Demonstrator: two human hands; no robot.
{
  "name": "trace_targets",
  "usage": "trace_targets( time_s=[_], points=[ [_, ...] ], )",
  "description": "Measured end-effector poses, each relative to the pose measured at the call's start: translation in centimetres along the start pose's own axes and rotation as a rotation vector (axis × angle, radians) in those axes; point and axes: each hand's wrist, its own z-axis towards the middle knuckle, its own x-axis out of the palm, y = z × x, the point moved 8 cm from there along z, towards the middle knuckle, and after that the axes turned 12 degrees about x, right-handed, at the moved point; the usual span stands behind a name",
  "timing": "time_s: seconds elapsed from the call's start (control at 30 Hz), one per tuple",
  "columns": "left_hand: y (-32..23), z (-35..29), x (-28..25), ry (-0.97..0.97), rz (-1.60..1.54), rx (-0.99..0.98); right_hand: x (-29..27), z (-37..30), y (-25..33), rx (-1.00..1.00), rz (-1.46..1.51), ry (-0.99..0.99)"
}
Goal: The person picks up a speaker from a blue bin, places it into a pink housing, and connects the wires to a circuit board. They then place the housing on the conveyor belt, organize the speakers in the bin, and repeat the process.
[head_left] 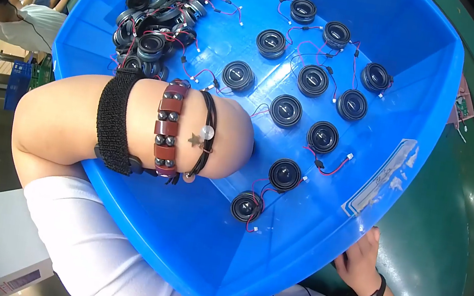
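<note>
Tub first: blue plastic tub (320,246) fills the view, tilted up, its lower right rim gripped by the right hand (362,260), fingers curled over the edge. Left hand (232,138) reaches inside across the floor, wrist stacked with bracelets; fingers are hidden, so spread or closed, cannot tell. Heaped small round speakers (158,10) sit tangled in the far corner, while about a dozen loose speakers (312,80) lie spread apart, so sorting looks roughly halfway.

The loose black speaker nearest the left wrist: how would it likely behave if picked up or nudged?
The speaker looks rigid and compact, probably heavy for its size. It lies flat, so likely slides rather than rolls. Its thin red wire would trail and could snag neighbours in the blue bin.
</note>
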Motion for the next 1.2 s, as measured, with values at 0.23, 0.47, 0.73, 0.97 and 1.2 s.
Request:
trace_targets(
  time_s=[0.23, 0.47, 0.73, 0.97, 1.2],
  points=[
    [-1.3, 2.5, -1.4, 0.349, 0.130, -0.063, -0.1, 0.0, 0.1, 0.003, -0.023, 0.003],
    [-1.2, -2.4, -6.1, -0.811, -0.238, 0.330, 0.0, -0.4, 0.2, -0.004, -0.022, 0.003],
    [3.1, 0.3, -9.7, -0.017, 0.268, -0.294, 0.5, 0.1, 0.2, 0.015, -0.046, -0.001],
    [3.3, 1.0, -18.5, -0.050, 0.373, -0.555, 1.4, 1.7, 1.8, -0.108, -0.019, -0.007],
    [-6.6, -7.8, -26.3, -0.978, 0.721, -0.475, 3.0, 1.6, 3.8, -0.301, 0.018, 0.001]
  ],
)
